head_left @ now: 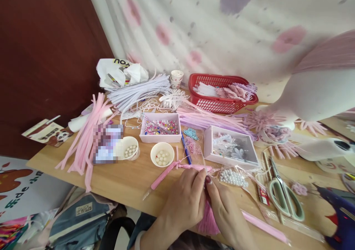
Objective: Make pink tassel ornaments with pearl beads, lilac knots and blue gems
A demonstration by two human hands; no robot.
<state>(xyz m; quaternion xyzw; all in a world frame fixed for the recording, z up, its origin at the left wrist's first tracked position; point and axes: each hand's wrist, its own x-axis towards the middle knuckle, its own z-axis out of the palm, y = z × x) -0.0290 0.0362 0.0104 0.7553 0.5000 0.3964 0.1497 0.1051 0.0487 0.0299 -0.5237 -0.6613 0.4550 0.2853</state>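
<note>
Close together at the table's front edge, my left hand (pixel 184 196) and my right hand (pixel 223 207) are both closed, fingertips meeting. A bright pink tassel (pixel 208 220) hangs down between them, its top hidden by my fingers. Just beyond my knuckles lies a pink wrapped stick (pixel 165 176), with a thin pink strip (pixel 195 166) crossing near it. A bag of white pearl beads (pixel 233 177) is right of my fingertips. Another pink stick (pixel 264 226) in clear wrapping lies beside my right wrist.
Paper cups of beads (pixel 162 154), a blue pen (pixel 186 150) and two white boxes (pixel 160 136) (pixel 231 159) stand beyond my hands. Green-handled scissors (pixel 285 198) and a blue glue gun (pixel 340 213) lie to the right. Pink pipe cleaners (pixel 88 142) and a red basket (pixel 222 104) are farther off.
</note>
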